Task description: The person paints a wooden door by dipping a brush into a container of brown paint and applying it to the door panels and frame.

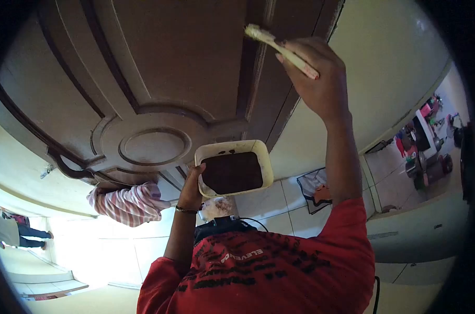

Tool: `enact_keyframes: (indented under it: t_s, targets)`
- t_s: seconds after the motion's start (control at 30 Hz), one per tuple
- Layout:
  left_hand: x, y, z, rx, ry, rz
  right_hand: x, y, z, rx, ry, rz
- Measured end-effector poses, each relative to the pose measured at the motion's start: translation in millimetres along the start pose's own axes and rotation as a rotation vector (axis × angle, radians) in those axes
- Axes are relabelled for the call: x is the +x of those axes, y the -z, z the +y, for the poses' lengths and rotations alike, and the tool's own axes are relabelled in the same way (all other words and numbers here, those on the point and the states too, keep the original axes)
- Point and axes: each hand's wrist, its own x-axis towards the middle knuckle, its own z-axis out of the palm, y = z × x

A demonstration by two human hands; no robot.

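My left hand [191, 184] grips the left wall of a pale plastic tub [269, 162], its thumb over the rim. Dark brown contents [232, 172] fill much of the tub, and a few dark smears mark its inner far wall. Raised at the upper right, my right hand [318, 73] is closed around the pale handle of a brush [287, 51]. The brush's whitish head points up and left, close to the moulding of a brown panelled door [190, 63] in this view.
A striped cloth [130, 204] hangs at the door's lower left. Below are a patterned mat [315, 191] and a clear bag [217, 208] on the tiled floor [263, 201]. Another person [23, 230] stands far left. Several household items [426, 157] lie through the opening at right.
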Motion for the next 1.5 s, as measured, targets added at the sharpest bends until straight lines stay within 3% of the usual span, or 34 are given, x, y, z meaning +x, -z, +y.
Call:
enact_keyframes:
  t_s: [0.37, 0.63, 0.83, 0.93, 1.13, 1.33, 1.43, 1.5]
  targets:
    - [0.6, -3.2, 1.8, -0.042, 0.002, -0.036, 28.2, -11.4, 3.8, -0.185, 0.184, 0.288]
    - [-3.1, -6.0, 12.7, -0.11, 0.046, -0.073, -56.2, -26.3, -14.2, -0.059, 0.036, -0.042]
    - [2.8, 0.4, 8.0, 0.017, 0.038, -0.054, -78.6, -21.5, -18.1, -0.002, -0.011, -0.275]
    - [3.4, 5.6, 6.3, 0.011, 0.03, -0.084, -51.0, -12.3, -16.5, 0.018, -0.083, -0.243]
    - [-2.9, 11.1, 4.1, -0.084, 0.069, 0.011, 25.9, -0.4, -6.0, -0.029, -0.142, 0.11]
    - [-5.3, 24.5, 4.1, -0.177, 0.1, 0.005, 78.8, 9.1, -4.3, -0.176, 0.063, 0.407]
    - [-7.6, 29.1, 6.0, -0.159, 0.098, 0.009, 63.2, 3.0, -5.1, -0.378, 0.215, 0.266]
    - [-6.1, 31.0, 7.3, -0.16, 0.08, -0.01, 43.8, -2.1, -16.3, -0.383, 0.208, 0.222]
